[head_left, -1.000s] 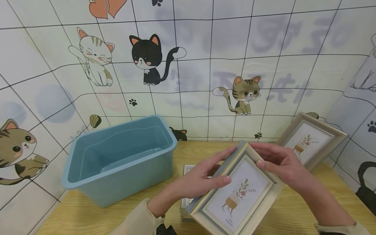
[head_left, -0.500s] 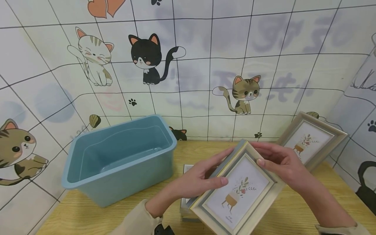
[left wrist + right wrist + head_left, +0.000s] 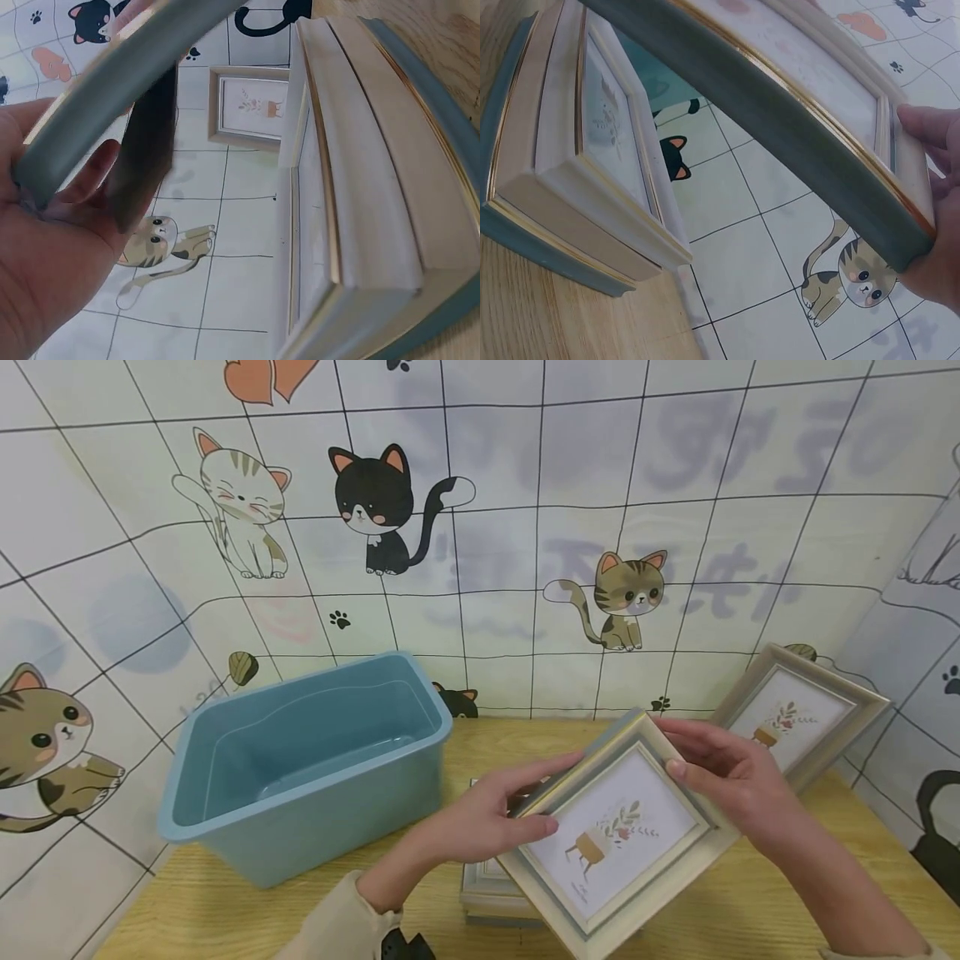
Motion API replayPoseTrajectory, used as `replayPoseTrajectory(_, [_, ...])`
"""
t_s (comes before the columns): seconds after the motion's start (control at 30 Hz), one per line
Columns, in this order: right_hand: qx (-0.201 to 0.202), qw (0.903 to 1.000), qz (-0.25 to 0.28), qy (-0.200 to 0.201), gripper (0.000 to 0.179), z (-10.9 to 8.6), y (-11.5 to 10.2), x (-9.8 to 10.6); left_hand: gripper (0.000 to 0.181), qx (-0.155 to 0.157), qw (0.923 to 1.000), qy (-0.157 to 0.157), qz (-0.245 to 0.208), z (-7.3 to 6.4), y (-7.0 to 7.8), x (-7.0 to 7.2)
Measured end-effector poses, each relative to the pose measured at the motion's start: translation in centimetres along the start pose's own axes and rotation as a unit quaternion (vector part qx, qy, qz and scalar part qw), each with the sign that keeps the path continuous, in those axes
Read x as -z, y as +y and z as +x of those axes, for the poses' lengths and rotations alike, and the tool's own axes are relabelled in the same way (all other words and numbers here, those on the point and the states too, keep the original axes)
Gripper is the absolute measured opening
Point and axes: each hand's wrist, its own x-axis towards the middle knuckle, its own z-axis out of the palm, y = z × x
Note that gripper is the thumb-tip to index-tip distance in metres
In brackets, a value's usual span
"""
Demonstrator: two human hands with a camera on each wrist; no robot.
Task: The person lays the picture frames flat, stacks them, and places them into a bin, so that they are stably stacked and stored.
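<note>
Both my hands hold a picture frame (image 3: 622, 835) with a plant print, raised over the wooden table (image 3: 750, 902). My left hand (image 3: 487, 818) grips its left edge, thumb on the front. My right hand (image 3: 731, 777) grips its upper right corner, thumb on the front. The left wrist view shows the held frame's grey-green edge (image 3: 112, 90) against my palm. Its edge (image 3: 780, 127) crosses the right wrist view too, with my fingers (image 3: 934, 124) at one end. Beneath it a second frame (image 3: 491, 893) lies flat on the table.
An empty blue plastic bin (image 3: 307, 764) stands at the left of the table. A third frame (image 3: 798, 714) leans against the wall at the right. The wall (image 3: 525, 527) behind has tiles with cartoon cats.
The held frame has turned clockwise and tilted flatter, its top corner swinging right. Both hands kept their hold and shifted slightly with it.
</note>
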Motion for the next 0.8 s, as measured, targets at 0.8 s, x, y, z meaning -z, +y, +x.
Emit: replayPoseTrajectory(0.8, [-0.154,0.9809,0.069,0.098,0.045,-1.5,3.1,-2.7,0.022,0.076,0.9448,0.314,0.056,-0.1,-3.4,0.9])
